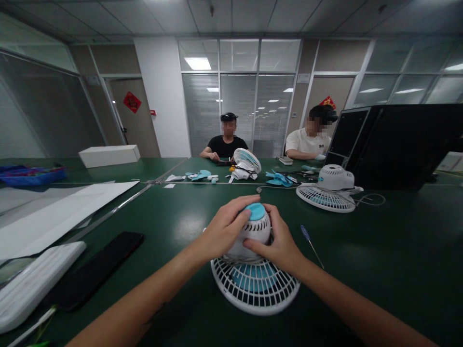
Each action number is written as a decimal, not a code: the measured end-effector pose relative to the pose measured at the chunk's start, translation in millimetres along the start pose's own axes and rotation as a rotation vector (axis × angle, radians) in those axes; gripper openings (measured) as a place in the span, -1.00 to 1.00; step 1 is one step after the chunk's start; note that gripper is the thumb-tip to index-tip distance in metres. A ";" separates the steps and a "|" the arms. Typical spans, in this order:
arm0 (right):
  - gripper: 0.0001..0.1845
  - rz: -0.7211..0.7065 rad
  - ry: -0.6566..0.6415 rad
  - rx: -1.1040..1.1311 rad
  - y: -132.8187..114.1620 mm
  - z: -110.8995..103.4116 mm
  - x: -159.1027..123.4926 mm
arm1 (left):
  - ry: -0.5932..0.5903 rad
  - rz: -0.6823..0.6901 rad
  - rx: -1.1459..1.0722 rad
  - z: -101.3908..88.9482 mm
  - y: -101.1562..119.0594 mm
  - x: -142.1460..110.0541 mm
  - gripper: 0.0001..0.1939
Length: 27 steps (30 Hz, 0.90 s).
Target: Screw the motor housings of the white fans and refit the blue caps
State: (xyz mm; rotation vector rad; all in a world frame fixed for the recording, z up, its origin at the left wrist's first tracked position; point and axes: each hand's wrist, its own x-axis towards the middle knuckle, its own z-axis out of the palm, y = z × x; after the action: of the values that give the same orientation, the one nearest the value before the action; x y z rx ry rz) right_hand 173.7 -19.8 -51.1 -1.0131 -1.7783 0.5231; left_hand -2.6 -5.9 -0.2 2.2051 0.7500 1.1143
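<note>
A small white desk fan (255,284) lies face down on the green table (379,270), its grille flat and blue blades showing through. Its white motor housing stands up in the middle, topped by a blue cap (256,211). My left hand (226,229) wraps round the housing's left side with the thumb by the cap. My right hand (279,241) grips the housing from the right. A blue-handled screwdriver (311,245) lies on the table just right of my right hand.
A second fan (330,189) lies face down farther back, its cable trailing right. A black phone (92,272) and a white keyboard (32,284) sit at left. Two people sit across the table with another fan (245,165) and blue blades (278,179). Dark monitors (398,144) stand at right.
</note>
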 end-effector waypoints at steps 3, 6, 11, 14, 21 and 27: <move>-0.23 0.011 0.006 -0.014 1.1 -0.1 -0.1 | 0.031 0.010 0.036 0.6 -3.0 0.1 -0.59; -0.24 0.015 0.012 -0.016 1.4 0.0 -0.5 | 0.032 0.002 0.078 -0.6 -5.7 0.5 -0.54; -0.24 0.004 0.016 -0.010 3.3 0.6 -1.3 | -0.018 0.037 0.052 -6.5 -2.9 0.5 -0.54; -0.24 -0.016 0.017 -0.010 4.3 1.1 -1.4 | -0.030 0.047 0.039 -9.1 0.4 -0.2 -0.58; -0.26 -0.031 0.015 -0.016 2.0 1.1 -0.3 | -0.001 0.036 0.061 -6.6 -1.6 1.3 -0.65; -0.25 -0.013 0.007 -0.014 2.7 0.3 -1.0 | 0.027 0.000 0.109 -7.5 -1.1 2.1 -0.53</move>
State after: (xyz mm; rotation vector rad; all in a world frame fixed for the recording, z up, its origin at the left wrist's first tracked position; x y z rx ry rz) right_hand 174.6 -19.1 -53.7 -1.0112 -1.7838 0.4989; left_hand -8.1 -2.0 3.9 2.2838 0.8412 1.1299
